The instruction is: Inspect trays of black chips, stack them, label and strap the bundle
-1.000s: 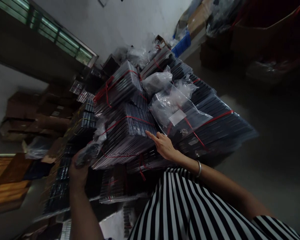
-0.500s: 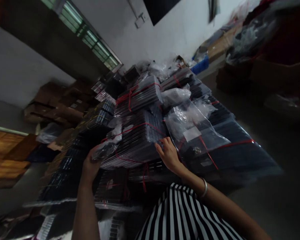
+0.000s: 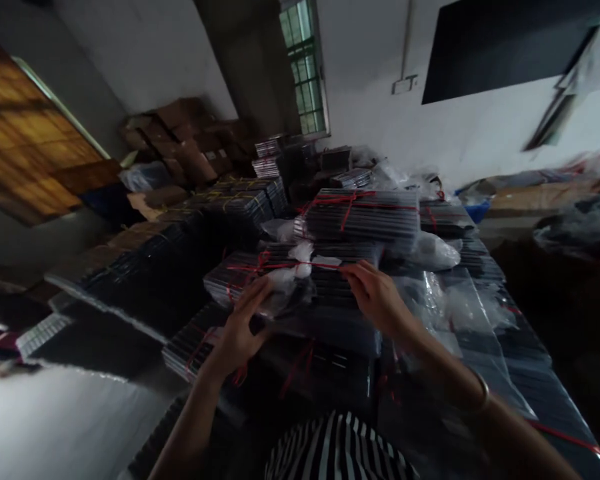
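Observation:
A dark bundle (image 3: 330, 293) of stacked flat pieces lies in front of me, tied with red string (image 3: 325, 266). My right hand (image 3: 380, 297) pinches the string at the bundle's right part, and the string runs taut to the left. On top sits a knotted clear plastic bag (image 3: 290, 287). Against the bag's left side rests my left hand (image 3: 243, 327), its thumb and fingers apart. Another bundle with red string (image 3: 363, 217) lies just behind.
Stacks with yellow string (image 3: 245, 200) stand at the left, cardboard boxes (image 3: 195, 143) behind them. A large clear plastic bag (image 3: 460, 313) covers stacks on the right. Black panels (image 3: 110, 340) jut out at the lower left.
The view has turned left and levelled. My right hand has closed on the red string. My left hand, earlier at the bag on the bundle's left end, now lies beside the bag with fingers spread.

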`<move>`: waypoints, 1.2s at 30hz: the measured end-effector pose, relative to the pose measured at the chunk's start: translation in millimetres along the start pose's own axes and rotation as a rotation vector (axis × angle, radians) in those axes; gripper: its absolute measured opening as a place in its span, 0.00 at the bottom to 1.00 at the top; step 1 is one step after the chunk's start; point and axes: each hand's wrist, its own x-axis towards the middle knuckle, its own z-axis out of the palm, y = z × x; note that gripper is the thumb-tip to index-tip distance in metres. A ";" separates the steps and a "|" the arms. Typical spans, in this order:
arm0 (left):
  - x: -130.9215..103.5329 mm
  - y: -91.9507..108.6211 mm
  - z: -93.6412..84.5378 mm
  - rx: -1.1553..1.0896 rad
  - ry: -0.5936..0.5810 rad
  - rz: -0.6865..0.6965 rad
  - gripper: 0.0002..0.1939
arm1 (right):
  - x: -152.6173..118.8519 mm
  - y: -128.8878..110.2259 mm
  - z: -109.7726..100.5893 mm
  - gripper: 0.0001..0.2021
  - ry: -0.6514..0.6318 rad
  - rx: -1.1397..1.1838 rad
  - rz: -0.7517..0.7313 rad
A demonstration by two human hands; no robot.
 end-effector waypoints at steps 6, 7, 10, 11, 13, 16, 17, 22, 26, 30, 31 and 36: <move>-1.0 -13.7 -10.1 -0.333 0.105 -0.127 0.34 | 68.2 6.4 49.6 0.27 -0.468 -0.307 -0.264; -0.9 -18.5 -9.2 -0.333 0.109 -0.113 0.36 | 73.2 7.9 55.0 0.27 -0.513 -0.330 -0.300; -1.1 -32.8 -1.6 -0.248 0.112 -0.030 0.43 | 79.4 11.2 64.1 0.22 -0.535 -0.343 -0.354; -0.4 -37.0 1.7 -0.197 0.120 0.004 0.46 | 79.9 12.1 65.7 0.21 -0.521 -0.333 -0.359; 4.5 -44.3 7.1 -0.103 0.142 0.058 0.47 | 81.2 13.8 68.6 0.19 -0.497 -0.253 -0.330; 27.2 -52.7 9.4 -0.115 0.223 0.085 0.38 | 87.7 17.0 74.5 0.11 -0.466 0.013 -0.175; 39.7 -54.7 8.6 -0.156 0.246 0.072 0.34 | 91.2 18.2 77.1 0.10 -0.444 0.084 -0.115; 121.2 -56.0 2.0 -0.255 0.152 -0.070 0.23 | 108.5 25.7 87.5 0.16 -0.383 0.201 0.021; 151.1 -38.1 -12.8 -0.219 0.150 -0.109 0.25 | 109.8 30.4 73.0 0.13 -0.354 0.224 0.054; 109.4 -4.6 -25.9 -0.045 0.273 -0.039 0.23 | 85.1 17.8 39.7 0.14 -0.319 0.149 0.004; 92.1 2.3 -23.9 -0.008 0.266 -0.004 0.23 | 73.7 11.0 33.1 0.14 -0.327 0.093 -0.024; 19.4 8.3 10.8 0.080 0.286 0.332 0.23 | 12.4 -25.0 22.8 0.19 -0.224 -0.102 0.116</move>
